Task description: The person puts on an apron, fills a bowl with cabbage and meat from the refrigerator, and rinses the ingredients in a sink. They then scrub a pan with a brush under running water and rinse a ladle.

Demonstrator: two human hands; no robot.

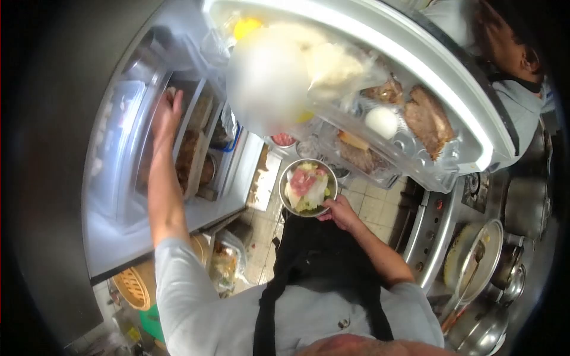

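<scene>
My right hand grips the rim of a round metal bowl in front of my apron. Pale green cabbage leaves and slices of pink raw meat lie in that bowl. On the left, my left hand reaches into the lit refrigerator, beside a dark, clear-walled container. Its thumb stands apart from the hand, while the other fingers are mostly hidden, so a grip cannot be made out.
The open refrigerator door spans the top, its shelves holding browned meat and a white egg-like ball. A stove with a large pan stands on the right. Behind the door is another person. Bamboo steamers sit low on the left.
</scene>
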